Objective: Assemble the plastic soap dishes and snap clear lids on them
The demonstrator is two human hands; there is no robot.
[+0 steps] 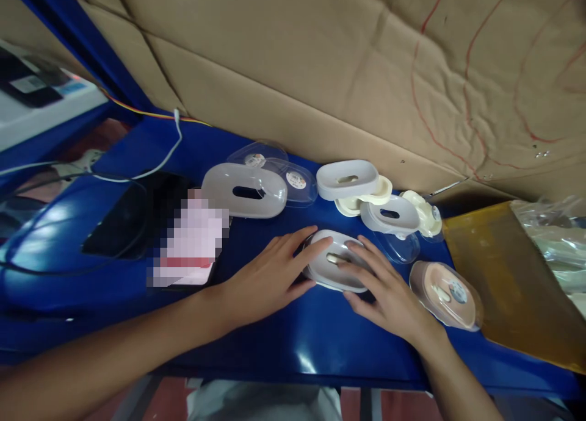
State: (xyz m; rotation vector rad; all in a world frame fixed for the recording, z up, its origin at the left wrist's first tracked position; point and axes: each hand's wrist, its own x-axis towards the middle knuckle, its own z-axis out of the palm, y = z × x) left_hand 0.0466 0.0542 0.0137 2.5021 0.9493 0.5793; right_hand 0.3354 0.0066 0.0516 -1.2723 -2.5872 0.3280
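A pale grey oval plastic case (pixel 339 274) with a slot in its middle lies on the blue table between my hands. Fingers of my left hand (pixel 279 262) close around its left end, one of them reaching over the top. At the opposite end, my right hand (pixel 384 287) grips the rim, with fingertips resting on the top near the slot. A small whitish piece (pixel 333 259) shows in the slot. Behind my hands stand a larger grey oval cover (pixel 215 189) and two similar slotted oval pieces (pixel 350 189), (pixel 373 219), with cream moulded parts (pixel 425 216) beside them.
Clear lids with round stickers (pixel 304 192) lie behind. To the right, a peach oval case (pixel 444 293) under a clear lid sits beside a cardboard box (pixel 499 274) holding plastic bags. A lit phone (pixel 192 238), a dark device (pixel 119 219) and cables occupy the left; a cardboard wall (pixel 274 61) backs the table.
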